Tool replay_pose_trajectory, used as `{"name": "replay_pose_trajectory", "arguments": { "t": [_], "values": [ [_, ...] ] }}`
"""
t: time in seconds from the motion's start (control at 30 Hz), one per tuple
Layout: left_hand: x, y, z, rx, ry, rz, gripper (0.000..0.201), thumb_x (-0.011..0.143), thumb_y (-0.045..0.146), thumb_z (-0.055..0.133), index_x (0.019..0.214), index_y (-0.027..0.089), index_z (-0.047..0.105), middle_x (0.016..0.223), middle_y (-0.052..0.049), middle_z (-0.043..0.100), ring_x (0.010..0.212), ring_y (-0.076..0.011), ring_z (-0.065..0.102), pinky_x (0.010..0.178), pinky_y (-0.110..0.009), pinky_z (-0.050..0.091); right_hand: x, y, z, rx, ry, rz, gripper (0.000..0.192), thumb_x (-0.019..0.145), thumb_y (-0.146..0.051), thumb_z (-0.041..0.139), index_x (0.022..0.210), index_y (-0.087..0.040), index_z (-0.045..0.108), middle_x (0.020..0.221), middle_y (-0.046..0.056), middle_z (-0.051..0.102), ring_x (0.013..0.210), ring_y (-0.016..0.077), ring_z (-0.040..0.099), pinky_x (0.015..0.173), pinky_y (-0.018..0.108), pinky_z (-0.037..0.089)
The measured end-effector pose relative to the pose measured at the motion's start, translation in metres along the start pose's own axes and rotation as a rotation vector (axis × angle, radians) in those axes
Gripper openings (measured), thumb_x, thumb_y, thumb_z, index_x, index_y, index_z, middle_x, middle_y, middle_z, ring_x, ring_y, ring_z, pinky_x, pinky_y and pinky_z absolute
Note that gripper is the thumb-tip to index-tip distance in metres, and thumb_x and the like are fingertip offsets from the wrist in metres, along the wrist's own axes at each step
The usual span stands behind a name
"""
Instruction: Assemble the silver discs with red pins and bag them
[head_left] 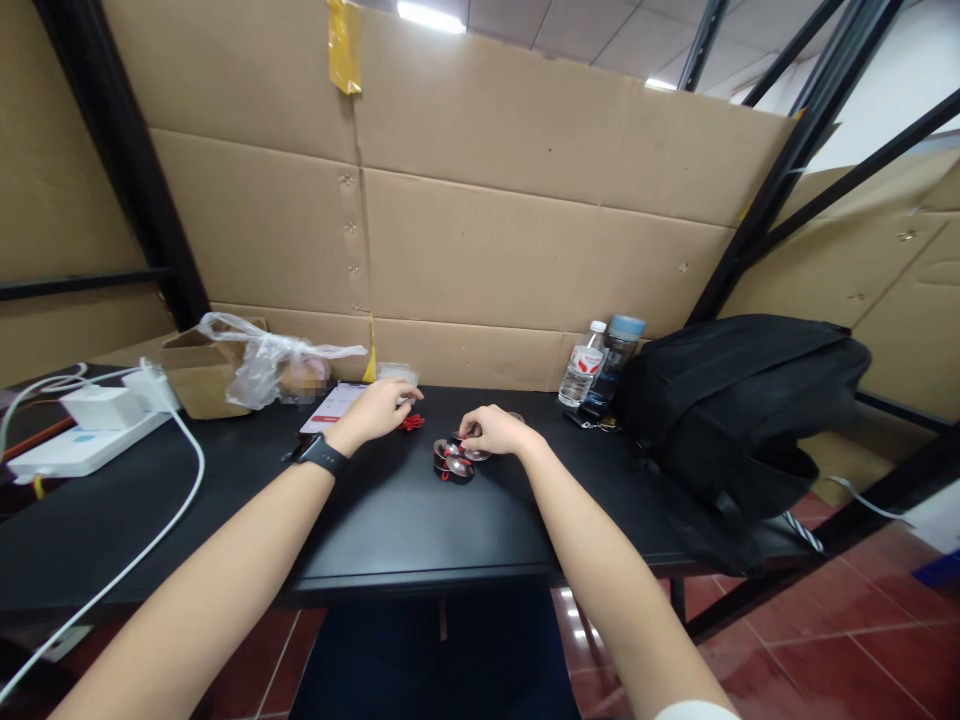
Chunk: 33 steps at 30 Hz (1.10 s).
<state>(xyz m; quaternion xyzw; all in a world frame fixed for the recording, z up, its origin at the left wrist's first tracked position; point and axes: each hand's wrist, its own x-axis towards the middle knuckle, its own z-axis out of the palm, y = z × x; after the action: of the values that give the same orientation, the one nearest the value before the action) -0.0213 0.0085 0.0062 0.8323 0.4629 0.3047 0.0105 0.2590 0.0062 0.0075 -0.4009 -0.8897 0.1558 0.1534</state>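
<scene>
Centre of the frame, the right hand pinches shut on small shiny suction cups on the black table; left hand rests loosely curled by a red piece. Cups look light, slippery; grip rims

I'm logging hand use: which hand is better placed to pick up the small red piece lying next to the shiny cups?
Left. The left hand rests right by the red piece, fingertips almost on it. The right hand sits over the shiny cups, farther off.
</scene>
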Motion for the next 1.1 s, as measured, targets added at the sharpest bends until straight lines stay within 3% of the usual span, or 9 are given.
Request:
{"name": "replay_pose_trajectory", "arguments": {
  "t": [0.1,0.2,0.33,0.57,0.67,0.8,0.93,1.1],
  "values": [
    [0.001,0.010,-0.002,-0.094,0.024,0.044,0.029,0.090,0.026,0.051,0.102,0.023,0.078,0.106,-0.007,0.074,0.100,-0.0248,0.067,0.096,-0.035,0.048,0.002,0.000,0.001,0.099,0.136,-0.036,0.006,0.083,-0.025,0.071,0.084,-0.022,0.077,0.080,0.001,0.075,0.074,0.0164,0.070,0.073,0.026,0.049],
    [0.002,0.017,-0.001,-0.237,-0.002,0.114,0.027,0.093,0.037,0.055,0.103,0.024,0.077,0.107,-0.007,0.074,0.101,-0.0238,0.066,0.095,-0.035,0.048,0.007,-0.004,0.005,0.446,0.227,-0.066,0.020,0.085,-0.037,0.071,0.091,-0.018,0.074,0.085,0.004,0.076,0.074,0.0171,0.070,0.073,0.028,0.052],
    [0.003,0.022,0.001,-0.437,-0.025,0.167,0.026,0.091,0.042,0.064,0.099,0.021,0.077,0.106,-0.007,0.072,0.099,-0.0220,0.066,0.092,-0.034,0.049,0.012,-0.016,0.014,0.933,0.255,-0.034,0.040,0.076,-0.049,0.080,0.097,-0.016,0.069,0.081,0.005,0.075,0.077,0.0186,0.072,0.072,0.029,0.056],
    [0.003,0.029,0.000,-0.483,0.038,0.094,0.025,0.083,0.043,0.073,0.092,0.020,0.079,0.103,-0.007,0.069,0.095,-0.0209,0.064,0.085,-0.032,0.048,0.012,-0.035,0.021,1.271,0.250,-0.025,0.042,0.069,-0.043,0.088,0.095,-0.019,0.066,0.088,0.002,0.070,0.073,0.0145,0.072,0.069,0.026,0.058],
    [0.003,0.032,0.001,-0.476,0.060,0.092,0.026,0.085,0.045,0.071,0.087,0.021,0.079,0.103,-0.007,0.067,0.097,-0.0212,0.063,0.092,-0.034,0.047,0.010,-0.038,0.019,1.303,0.248,-0.045,0.043,0.072,-0.039,0.086,0.107,-0.022,0.066,0.100,0.002,0.069,0.076,0.0153,0.073,0.072,0.029,0.060],
    [0.003,0.036,0.003,-0.430,0.118,0.090,0.025,0.085,0.045,0.072,0.085,0.022,0.080,0.109,-0.008,0.063,0.105,-0.0226,0.061,0.101,-0.037,0.045,0.006,-0.041,0.016,1.207,0.153,-0.127,0.055,0.074,-0.029,0.083,0.125,-0.027,0.064,0.117,0.005,0.067,0.088,0.0181,0.075,0.084,0.032,0.060],
    [0.002,0.038,0.002,-0.349,0.124,0.128,0.025,0.084,0.045,0.073,0.080,0.022,0.080,0.111,-0.009,0.061,0.108,-0.0233,0.059,0.102,-0.039,0.045,0.005,-0.042,0.017,1.098,0.133,-0.178,0.063,0.070,-0.028,0.085,0.129,-0.026,0.062,0.125,0.006,0.066,0.095,0.0197,0.074,0.094,0.038,0.058],
    [0.000,0.023,-0.016,-0.198,0.152,0.150,0.026,0.087,0.047,0.069,0.081,0.024,0.080,0.113,-0.007,0.058,0.110,-0.0245,0.055,0.103,-0.042,0.042,0.008,-0.025,0.013,0.910,0.175,-0.112,0.065,0.075,-0.032,0.080,0.136,-0.026,0.059,0.123,0.007,0.065,0.086,0.0160,0.072,0.086,0.034,0.058]
  ]
}}
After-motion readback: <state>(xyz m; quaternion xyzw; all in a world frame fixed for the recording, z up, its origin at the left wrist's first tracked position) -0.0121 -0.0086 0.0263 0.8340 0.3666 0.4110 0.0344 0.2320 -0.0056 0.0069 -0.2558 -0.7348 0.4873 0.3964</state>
